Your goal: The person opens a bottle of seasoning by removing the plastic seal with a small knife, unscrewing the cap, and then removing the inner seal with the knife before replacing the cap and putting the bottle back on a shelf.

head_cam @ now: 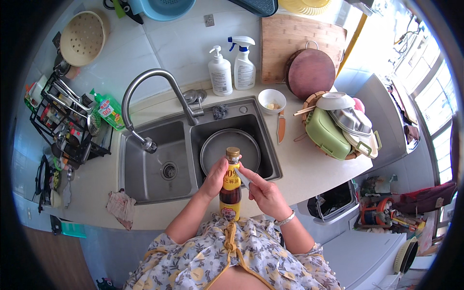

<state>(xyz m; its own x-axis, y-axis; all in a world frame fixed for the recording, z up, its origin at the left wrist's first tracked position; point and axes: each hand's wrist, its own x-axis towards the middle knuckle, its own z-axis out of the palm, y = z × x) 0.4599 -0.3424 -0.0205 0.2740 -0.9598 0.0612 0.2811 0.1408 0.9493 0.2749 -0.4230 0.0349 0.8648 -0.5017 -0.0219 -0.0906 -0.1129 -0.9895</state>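
In front of my body, over the sink's front edge, stands an upright bottle of dark brown liquid (230, 195) with a gold cap and yellow labels bearing writing. My left hand (216, 177) is wrapped around the bottle's upper left side. My right hand (264, 192) grips a small pale blade (243, 177), its handle hidden in the fingers. The blade's tip points up and left, against or just in front of the upper label; I cannot tell if it touches. My right index finger reaches along the blade towards the bottle neck. The cap is on.
Behind the bottle is a double-bowl sink (156, 177) with a round pan (232, 145) in its right bowl and an arched faucet (152, 72). To the right are a white bowl (272, 103), an orange knife-shaped item (281, 128) and a basket of dishes (328, 134). A cloth (121, 208) hangs over the front edge.
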